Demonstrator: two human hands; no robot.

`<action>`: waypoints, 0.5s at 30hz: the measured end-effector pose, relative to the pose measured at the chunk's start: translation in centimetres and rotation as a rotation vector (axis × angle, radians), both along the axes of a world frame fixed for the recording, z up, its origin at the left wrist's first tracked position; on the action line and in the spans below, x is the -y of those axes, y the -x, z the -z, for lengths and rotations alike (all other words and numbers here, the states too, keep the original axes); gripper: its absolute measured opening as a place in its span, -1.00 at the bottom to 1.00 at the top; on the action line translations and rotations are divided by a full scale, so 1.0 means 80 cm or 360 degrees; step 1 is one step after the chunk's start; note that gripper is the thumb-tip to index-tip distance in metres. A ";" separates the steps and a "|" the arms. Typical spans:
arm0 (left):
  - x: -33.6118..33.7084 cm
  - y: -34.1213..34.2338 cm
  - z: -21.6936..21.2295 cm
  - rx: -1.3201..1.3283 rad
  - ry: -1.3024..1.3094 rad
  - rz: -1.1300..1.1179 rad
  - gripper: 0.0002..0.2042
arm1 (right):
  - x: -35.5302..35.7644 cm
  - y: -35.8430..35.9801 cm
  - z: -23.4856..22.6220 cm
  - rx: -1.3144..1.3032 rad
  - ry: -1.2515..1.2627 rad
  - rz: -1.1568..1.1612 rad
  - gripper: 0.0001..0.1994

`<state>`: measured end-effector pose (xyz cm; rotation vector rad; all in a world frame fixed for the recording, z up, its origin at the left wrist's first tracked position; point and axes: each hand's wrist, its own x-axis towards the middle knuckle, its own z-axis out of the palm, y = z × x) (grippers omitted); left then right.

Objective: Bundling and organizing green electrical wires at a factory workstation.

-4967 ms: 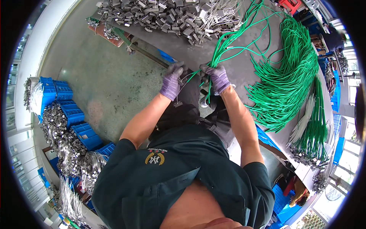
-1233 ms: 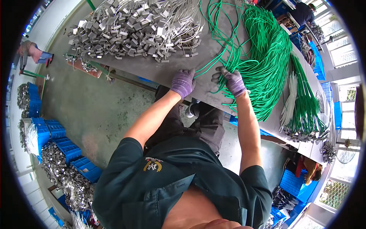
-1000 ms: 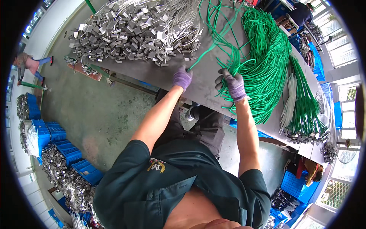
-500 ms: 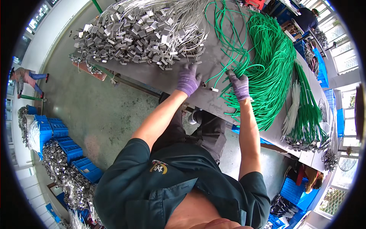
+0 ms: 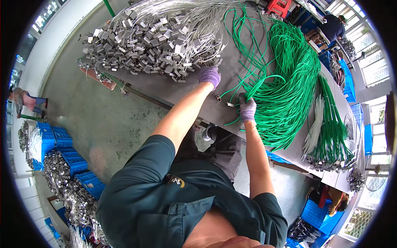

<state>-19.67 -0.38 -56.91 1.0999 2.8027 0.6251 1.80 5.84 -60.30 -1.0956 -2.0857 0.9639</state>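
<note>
My left hand point(image 5: 209, 77), in a purple knit glove, reaches to the near right edge of a big heap of grey metal seal blocks point(image 5: 144, 45) with thin silvery wires. Its fingertips run in among the blocks, and I cannot see whether they grip one. My right hand point(image 5: 247, 108), in a like glove, is closed on the left ends of some green cables point(image 5: 264, 89) from the large bundle. Two small metal pieces, a dark one point(image 5: 218, 98) and a bright one point(image 5: 230, 105), lie on the grey table point(image 5: 165, 89) between my hands.
A tied green bundle point(image 5: 331, 124) and a white bundle point(image 5: 314, 124) lie at the table's right. A red stool point(image 5: 276, 7) stands at the far side. Blue crates point(image 5: 89, 182) and heaped blocks line the floor at left. Other people are in the left and far right background.
My left hand has moved forward to the heap's edge, its fingers now among the blocks. My right hand has shifted left and nearer, drawing green cable ends with it.
</note>
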 end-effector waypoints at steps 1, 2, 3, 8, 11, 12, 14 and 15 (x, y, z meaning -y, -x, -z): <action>0.004 0.004 0.003 0.0015 0.0007 0.0090 -0.70 | 0.002 0.000 0.000 0.0036 -0.0033 0.0057 -0.71; 0.007 0.007 0.006 0.0030 0.0014 0.0178 -0.70 | 0.002 0.000 0.000 0.0030 -0.0029 0.0055 -0.71; 0.013 0.010 0.005 0.0020 0.0025 0.0176 -0.70 | 0.002 0.000 0.001 0.0017 -0.0085 0.0062 -0.71; 0.015 0.007 -0.026 0.0199 0.0158 0.0156 -0.64 | 0.000 -0.004 0.005 0.0059 -0.0255 0.0085 -0.72; 0.005 0.002 -0.033 0.0145 0.0241 0.0084 -0.60 | 0.000 -0.008 0.009 0.0069 -0.0222 0.0078 -0.75; 0.001 0.001 -0.036 0.0154 0.0297 0.0000 -0.61 | 0.001 -0.006 0.005 0.0076 -0.0190 0.0067 -0.77; -0.010 0.017 -0.024 0.0165 0.0337 -0.0009 -0.70 | 0.005 -0.003 0.000 0.0054 -0.0149 0.0048 -0.77; -0.014 0.017 -0.019 0.0229 0.0306 -0.0149 -0.75 | 0.007 -0.004 -0.001 0.0057 -0.0177 0.0056 -0.77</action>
